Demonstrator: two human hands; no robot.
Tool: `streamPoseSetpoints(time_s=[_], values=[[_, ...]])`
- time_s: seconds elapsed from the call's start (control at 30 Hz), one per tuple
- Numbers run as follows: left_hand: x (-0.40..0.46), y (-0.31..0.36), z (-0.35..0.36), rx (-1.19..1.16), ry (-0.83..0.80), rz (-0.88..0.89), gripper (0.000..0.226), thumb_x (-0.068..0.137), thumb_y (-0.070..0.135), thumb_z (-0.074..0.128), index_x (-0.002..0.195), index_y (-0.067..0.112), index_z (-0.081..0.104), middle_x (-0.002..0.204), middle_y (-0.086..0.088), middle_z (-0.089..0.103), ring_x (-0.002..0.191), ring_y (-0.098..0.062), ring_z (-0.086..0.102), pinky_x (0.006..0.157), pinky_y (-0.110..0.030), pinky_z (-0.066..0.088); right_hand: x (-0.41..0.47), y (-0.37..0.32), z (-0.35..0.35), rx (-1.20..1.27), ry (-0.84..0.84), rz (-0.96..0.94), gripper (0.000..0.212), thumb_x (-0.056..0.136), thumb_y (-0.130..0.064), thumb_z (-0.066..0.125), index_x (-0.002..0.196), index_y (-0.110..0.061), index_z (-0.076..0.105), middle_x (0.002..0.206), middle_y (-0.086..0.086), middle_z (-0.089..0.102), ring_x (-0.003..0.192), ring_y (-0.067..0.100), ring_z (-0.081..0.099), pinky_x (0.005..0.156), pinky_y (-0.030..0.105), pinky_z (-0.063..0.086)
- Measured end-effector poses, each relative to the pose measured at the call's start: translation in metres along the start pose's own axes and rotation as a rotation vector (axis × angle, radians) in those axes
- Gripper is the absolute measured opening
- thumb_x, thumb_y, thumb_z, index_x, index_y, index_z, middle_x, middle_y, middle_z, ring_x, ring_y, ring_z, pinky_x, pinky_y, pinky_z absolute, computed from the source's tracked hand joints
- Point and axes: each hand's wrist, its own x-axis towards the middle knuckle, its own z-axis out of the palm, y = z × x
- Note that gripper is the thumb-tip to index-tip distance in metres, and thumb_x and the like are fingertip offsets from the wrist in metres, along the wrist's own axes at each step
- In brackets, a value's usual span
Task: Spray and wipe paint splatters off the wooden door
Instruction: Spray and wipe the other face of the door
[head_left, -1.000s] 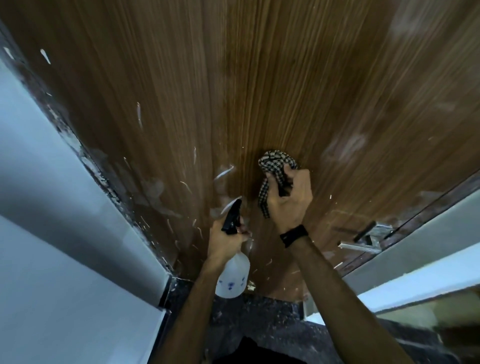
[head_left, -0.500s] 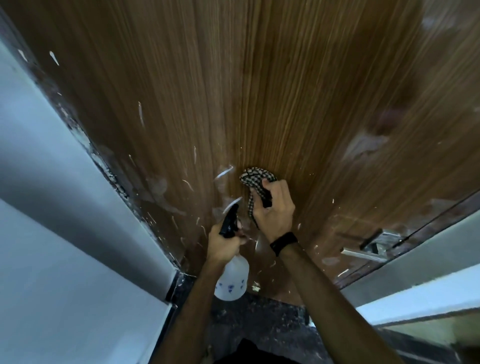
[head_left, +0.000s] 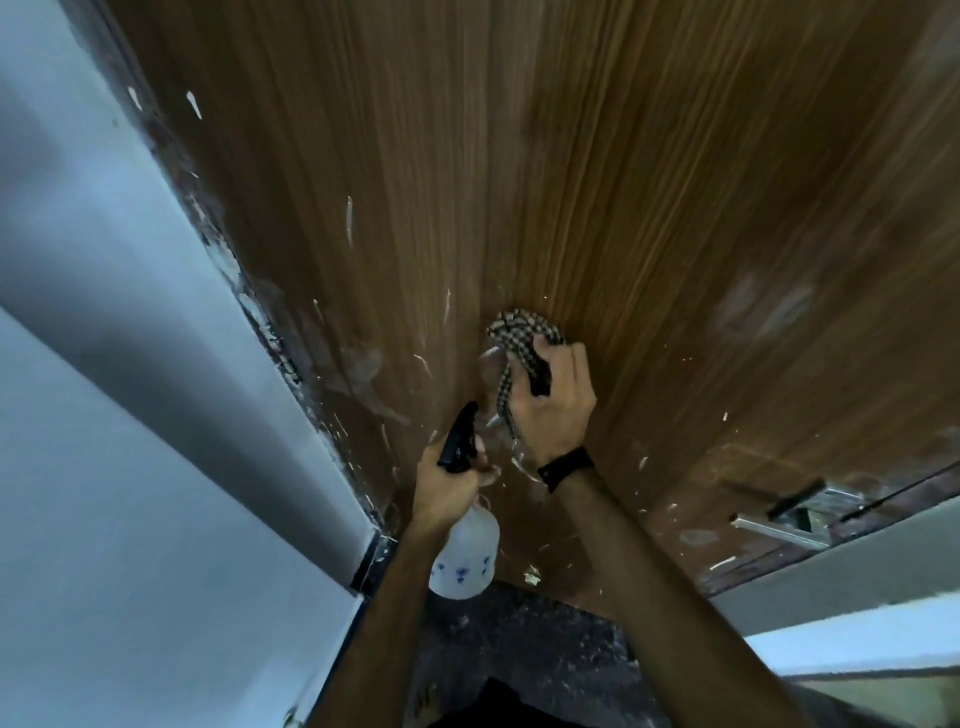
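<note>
Our right hand (head_left: 556, 410) fingers bunch the soft, limp checked cloth (head_left: 519, 338) against the wooden door (head_left: 623, 182); at 7 o'clock, our left hand (head_left: 447, 483) grips the light spray bottle (head_left: 465, 556) by its neck.

Head view only; looks forward-down, close at wooden door (head_left: 597, 182); edges seemingly distorted.

The wooden door (head_left: 597, 182) is filling most of the frame, brown and streaked with white paint splatters (head_left: 349, 221) at centre-left. A checkered cloth (head_left: 519, 338) is lying bunched against it at centre. The translucent spray bottle (head_left: 465, 556) with black nozzle is hanging below.
</note>
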Motion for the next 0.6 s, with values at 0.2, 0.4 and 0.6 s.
streamPoseSetpoints(time_s=[0.2, 0.4, 0.6], values=[[0.005, 0.006, -0.013, 0.015, -0.033, 0.021, 0.020, 0.082, -0.011, 0.072, 0.088, 0.006, 0.063, 0.076, -0.004, 0.062, 0.054, -0.006, 0.055, 0.056, -0.023, 0.046, -0.019, 0.003, 0.019, -0.129, -0.180, -0.126, 0.032, 0.084, -0.005, 0.074, 0.110, -0.012, 0.057, 0.095, 0.009, 0.053, 0.073, 0.021, 0.054, 0.058, 0.028, 0.053], [0.012, 0.008, -0.040, 0.009, -0.062, 0.015, 0.021, 0.081, -0.009, 0.074, 0.082, 0.008, 0.062, 0.074, -0.004, 0.061, 0.048, -0.011, 0.052, 0.053, -0.027, 0.045, -0.042, 0.003, 0.005, -0.072, -0.064, 0.115, 0.022, 0.077, 0.007, 0.075, 0.095, 0.001, 0.064, 0.089, 0.014, 0.057, 0.082, 0.018, 0.054, 0.069, 0.029, 0.050], [0.018, 0.004, -0.044, 0.088, -0.164, -0.023, 0.019, 0.081, -0.012, 0.072, 0.092, 0.002, 0.064, 0.075, -0.006, 0.063, 0.052, -0.007, 0.058, 0.057, -0.027, 0.048, 0.015, -0.028, 0.015, -0.077, 0.147, 0.030, 0.022, 0.083, -0.003, 0.078, 0.095, 0.007, 0.063, 0.085, 0.015, 0.057, 0.084, 0.009, 0.049, 0.081, 0.005, 0.035]])
